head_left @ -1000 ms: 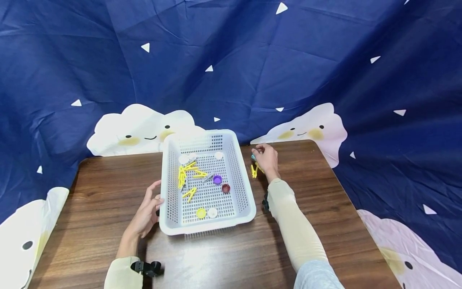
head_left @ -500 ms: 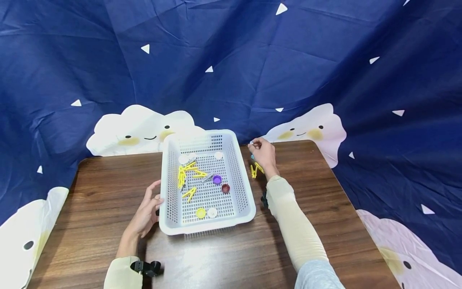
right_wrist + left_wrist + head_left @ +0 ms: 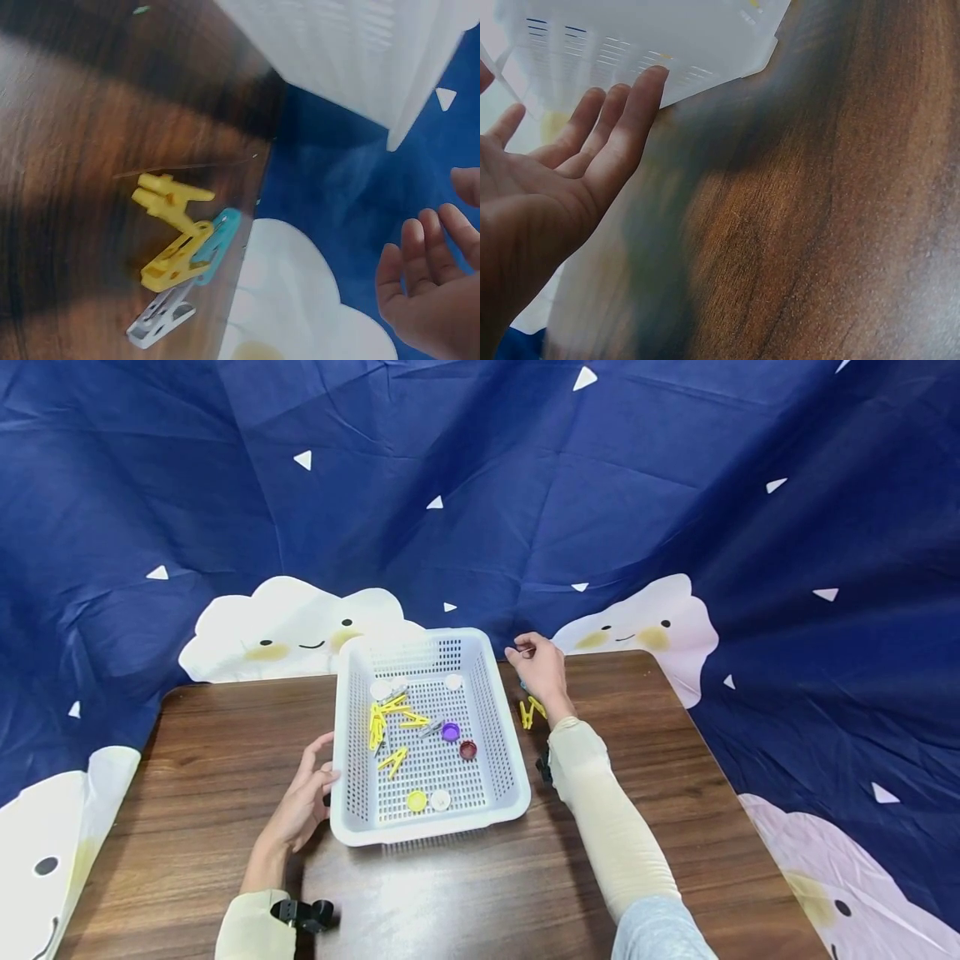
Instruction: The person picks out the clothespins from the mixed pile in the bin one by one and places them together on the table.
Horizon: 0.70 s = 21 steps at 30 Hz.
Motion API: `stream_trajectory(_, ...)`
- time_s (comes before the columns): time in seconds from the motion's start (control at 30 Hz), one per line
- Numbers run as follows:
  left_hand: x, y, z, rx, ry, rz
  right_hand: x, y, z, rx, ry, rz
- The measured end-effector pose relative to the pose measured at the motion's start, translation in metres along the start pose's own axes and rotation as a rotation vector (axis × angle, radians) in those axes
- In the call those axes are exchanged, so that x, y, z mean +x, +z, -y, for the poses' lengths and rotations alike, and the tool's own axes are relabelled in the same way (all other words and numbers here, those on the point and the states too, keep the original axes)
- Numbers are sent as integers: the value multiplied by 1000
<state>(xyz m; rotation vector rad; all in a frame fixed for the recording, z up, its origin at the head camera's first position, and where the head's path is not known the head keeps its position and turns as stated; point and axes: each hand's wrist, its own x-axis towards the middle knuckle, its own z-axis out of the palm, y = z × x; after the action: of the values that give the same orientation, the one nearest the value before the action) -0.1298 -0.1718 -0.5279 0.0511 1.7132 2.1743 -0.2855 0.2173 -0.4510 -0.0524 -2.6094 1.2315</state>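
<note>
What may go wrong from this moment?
The right hand pinches something small above the basket's far right corner; released there, it might fall outside the rim. The clips lie near the table's far edge, so a sweeping wrist might push them off. The left hand only rests against the basket, which might slide.

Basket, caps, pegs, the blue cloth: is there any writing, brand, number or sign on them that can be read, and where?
None: no words, brands or numbers can be read in any view.
The white basket is plain.
The bottle caps, such as the purple cap, are too small to tell.
The pegs on the table show no lettering.
The blue cloth bears only white triangles and smiling clouds.
</note>
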Motion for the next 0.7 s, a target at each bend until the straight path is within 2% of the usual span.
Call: stream_trajectory(0.7, 1, 0, 3, -15, -1, 1, 2, 9, 28, 70, -49, -16)
